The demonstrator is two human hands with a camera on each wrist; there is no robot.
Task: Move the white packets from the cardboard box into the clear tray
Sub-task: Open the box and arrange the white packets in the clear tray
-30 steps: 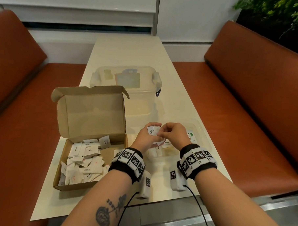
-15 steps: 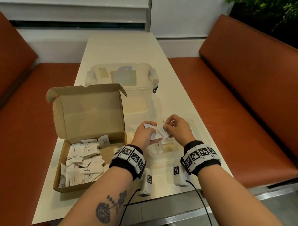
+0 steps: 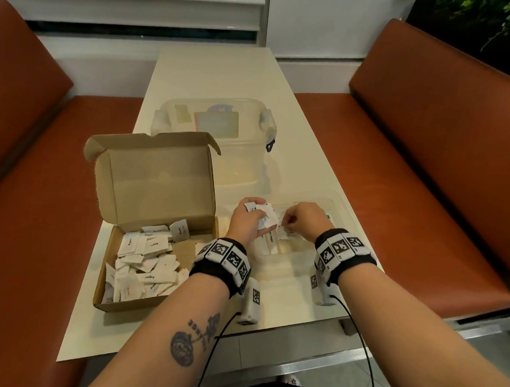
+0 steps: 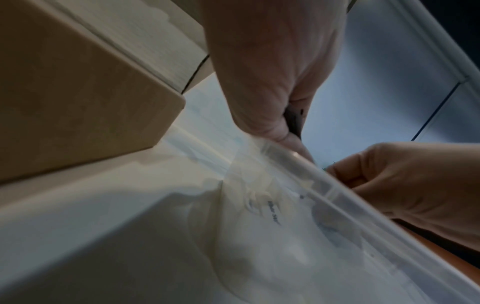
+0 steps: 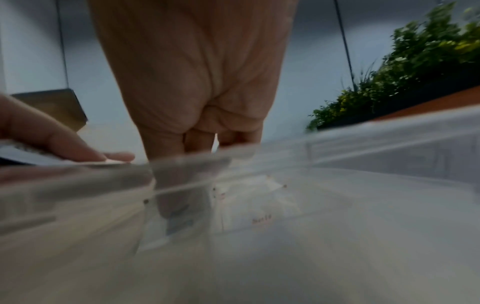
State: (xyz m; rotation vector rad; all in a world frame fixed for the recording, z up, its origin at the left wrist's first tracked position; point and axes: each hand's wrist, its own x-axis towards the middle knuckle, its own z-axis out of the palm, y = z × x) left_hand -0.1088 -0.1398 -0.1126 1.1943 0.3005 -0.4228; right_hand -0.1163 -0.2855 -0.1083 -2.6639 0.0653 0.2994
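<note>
Left hand (image 3: 246, 222) clamps a fan of small white paper packets (image 3: 261, 214), right hand (image 3: 302, 221) pinches one over the clear plastic tray (image 3: 342, 209) at centre right; lower it flat; more remain in the brown cardboard box (image 3: 158, 174), left.

Café or restaurant booth — long cream table (image 3: 212, 74) between two brown leather-look bench seats (image 3: 426, 127), leafy planter (image 3: 489, 16) behind right seat back, sugar and pepper sachets (image 3: 145, 264) in box.

Right hand (image 3: 302, 221) now lower inside clear tray (image 3: 342, 210), apart from left hand's (image 3: 248, 222) packets (image 3: 261, 214).
</note>
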